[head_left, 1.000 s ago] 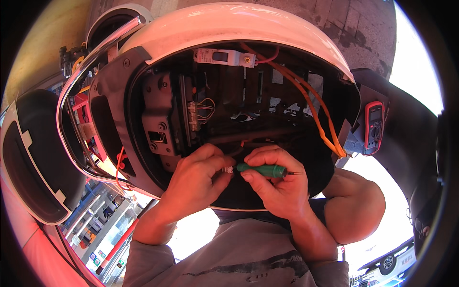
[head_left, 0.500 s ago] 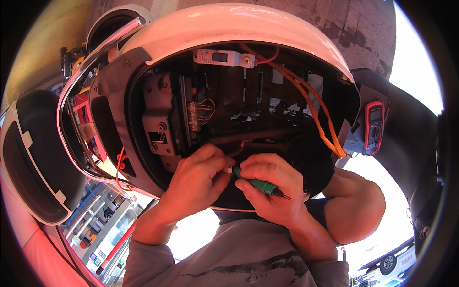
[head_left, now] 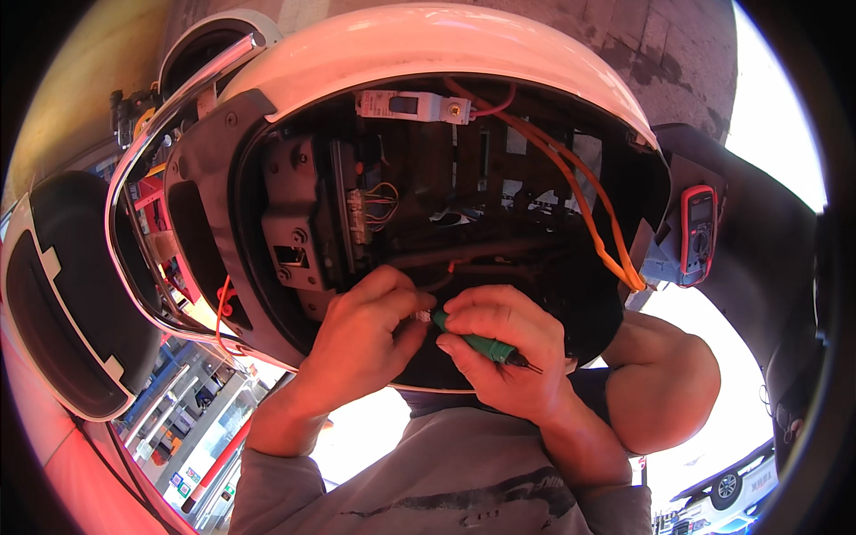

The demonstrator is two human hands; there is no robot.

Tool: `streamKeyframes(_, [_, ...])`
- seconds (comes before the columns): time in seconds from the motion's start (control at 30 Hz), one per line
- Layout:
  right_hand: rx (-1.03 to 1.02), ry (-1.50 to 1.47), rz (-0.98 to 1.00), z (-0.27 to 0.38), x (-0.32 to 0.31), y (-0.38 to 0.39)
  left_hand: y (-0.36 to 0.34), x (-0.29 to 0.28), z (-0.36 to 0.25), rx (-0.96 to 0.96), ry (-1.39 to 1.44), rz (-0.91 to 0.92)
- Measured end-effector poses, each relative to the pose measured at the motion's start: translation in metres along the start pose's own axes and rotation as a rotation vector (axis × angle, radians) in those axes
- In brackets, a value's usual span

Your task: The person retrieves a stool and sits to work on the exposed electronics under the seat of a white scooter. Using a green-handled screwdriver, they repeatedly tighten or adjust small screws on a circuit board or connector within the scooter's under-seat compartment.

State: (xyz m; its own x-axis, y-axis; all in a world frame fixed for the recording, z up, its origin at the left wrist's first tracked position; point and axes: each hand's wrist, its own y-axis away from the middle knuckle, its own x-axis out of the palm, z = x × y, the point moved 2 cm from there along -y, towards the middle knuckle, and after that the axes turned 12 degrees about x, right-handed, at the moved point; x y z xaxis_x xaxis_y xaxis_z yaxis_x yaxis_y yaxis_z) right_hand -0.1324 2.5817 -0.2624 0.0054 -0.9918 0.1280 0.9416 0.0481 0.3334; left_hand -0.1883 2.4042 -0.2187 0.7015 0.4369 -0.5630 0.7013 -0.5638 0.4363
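Note:
My left hand (head_left: pixel 361 334) pinches a small whitish connector (head_left: pixel 423 316) between thumb and forefinger, over the near edge of a scooter's open dark compartment. My right hand (head_left: pixel 513 343) is closed around a green pen-like tool (head_left: pixel 486 346). Its left end meets the connector, and its black end with thin prongs points toward my right palm. My fingers cover most of the connector, so I cannot tell how far the tool tip goes into it. Just beyond my hands, a dark wire (head_left: pixel 439 281) with an orange end lies in the compartment.
A white circuit breaker (head_left: pixel 406 106) sits at the compartment's far rim. Orange cables (head_left: pixel 580 192) run down its right side. A connector block (head_left: pixel 358 217) with thin wires is beside a metal bracket (head_left: pixel 294 218). The red-edged multimeter (head_left: pixel 698 234) rests at right; the raised seat (head_left: pixel 71 294) is left.
Both hands keep the same hold on the connector and the green tool. The view has shifted very slightly.

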Motion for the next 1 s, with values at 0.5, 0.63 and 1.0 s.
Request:
streamKeyframes(0.5, [-0.066, 0.04, 0.005, 0.002, -0.0017, 0.0017, 0.0009, 0.0003, 0.0022, -0.044, 0.049, -0.003])
streamKeyframes(0.63, [-0.081, 0.076, 0.019, 0.004, -0.0013, 0.0029, 0.0, -0.0004, 0.0014, -0.041, 0.042, 0.0])
streamKeyframes(1.0, [-0.128, 0.127, 0.009, 0.005, 0.0011, 0.0047, -0.0003, -0.0009, 0.0005, -0.013, 0.016, -0.006])
